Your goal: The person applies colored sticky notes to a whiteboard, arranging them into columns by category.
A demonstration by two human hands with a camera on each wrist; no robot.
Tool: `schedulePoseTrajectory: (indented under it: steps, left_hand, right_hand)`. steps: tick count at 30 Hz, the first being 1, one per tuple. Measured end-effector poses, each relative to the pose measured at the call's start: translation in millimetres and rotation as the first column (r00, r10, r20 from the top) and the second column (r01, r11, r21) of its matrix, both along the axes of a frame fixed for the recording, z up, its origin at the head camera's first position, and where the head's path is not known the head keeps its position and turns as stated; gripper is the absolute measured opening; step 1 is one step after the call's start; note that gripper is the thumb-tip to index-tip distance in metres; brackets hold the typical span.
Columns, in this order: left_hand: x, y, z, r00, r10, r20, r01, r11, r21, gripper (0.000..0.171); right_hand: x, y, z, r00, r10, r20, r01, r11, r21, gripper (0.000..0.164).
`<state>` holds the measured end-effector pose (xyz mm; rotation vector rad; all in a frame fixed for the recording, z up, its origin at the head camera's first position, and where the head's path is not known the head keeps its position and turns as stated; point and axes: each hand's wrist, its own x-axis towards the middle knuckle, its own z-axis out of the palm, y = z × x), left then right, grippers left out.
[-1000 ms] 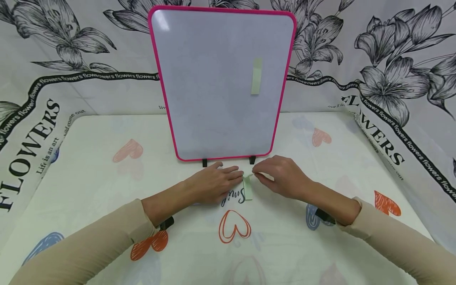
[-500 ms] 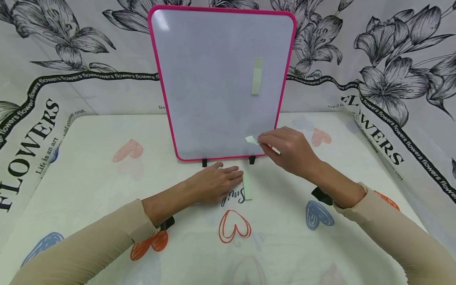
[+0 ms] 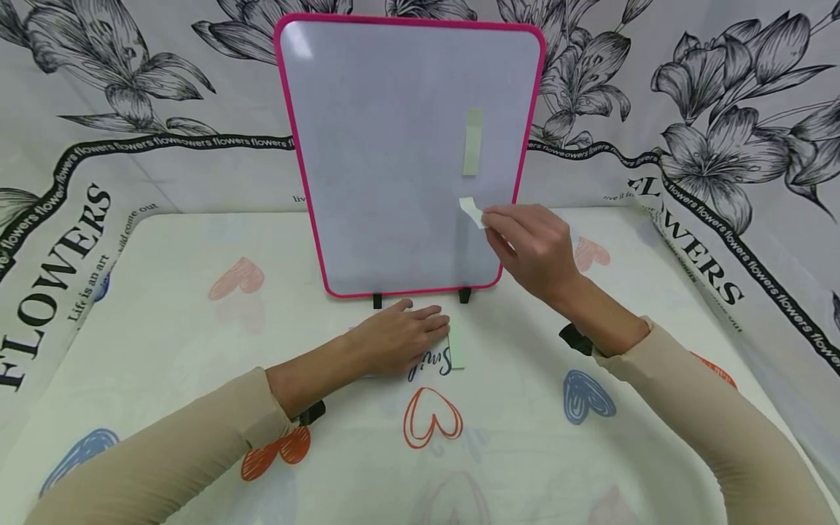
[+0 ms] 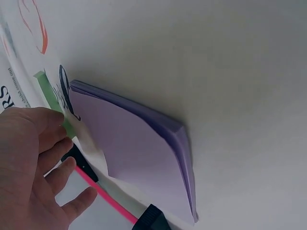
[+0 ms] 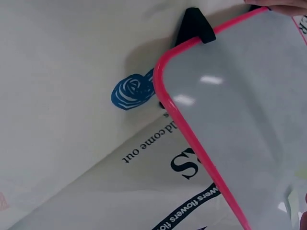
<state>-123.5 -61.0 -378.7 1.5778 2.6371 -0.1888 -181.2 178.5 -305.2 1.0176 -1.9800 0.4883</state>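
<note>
My right hand (image 3: 534, 248) pinches a pale green paper strip (image 3: 470, 210) between thumb and fingers, in front of the lower right of the whiteboard (image 3: 387, 160). In the right wrist view that strip (image 5: 292, 208) shows at the right edge, beside a bit of fingertip. Above it on the board sticks a similar green strip (image 3: 472, 149), its upper end darker. My left hand (image 3: 397, 339) rests low at the table below the board, fingers relaxed and spread. Its fingertips lie at a narrow green pad (image 4: 48, 91). A purple paper pad (image 4: 129, 132) lies beside that hand in the left wrist view.
The board leans back on black feet (image 3: 464, 294) inside a pink frame (image 5: 184, 127). A white cloth with printed hearts (image 3: 433, 418) covers the table. A flower-patterned curtain (image 3: 712, 168) hangs behind and along the sides.
My right hand has pulled the green strip off the pad by my left hand and carried it up in front of the board. The left hand has stayed in place.
</note>
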Motion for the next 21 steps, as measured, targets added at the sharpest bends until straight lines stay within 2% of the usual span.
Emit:
schedulePoseTrajectory:
  steps: [7,21]
  left_hand:
    - [1.2,-0.3,-0.3,1.0,0.003,0.0,-0.003,1.0,-0.002,0.052]
    - [0.1,-0.6,-2.7,1.0,0.004,-0.007,-0.004,1.0,0.0,0.051]
  right_hand:
    - [-6.5,-2.4,-2.1,0.999,-0.039,-0.026,0.038,0.998,-0.05,0.016]
    - [-9.4,-3.4,-10.0,0.997,-0.054,-0.061,0.057,0.997,0.057,0.013]
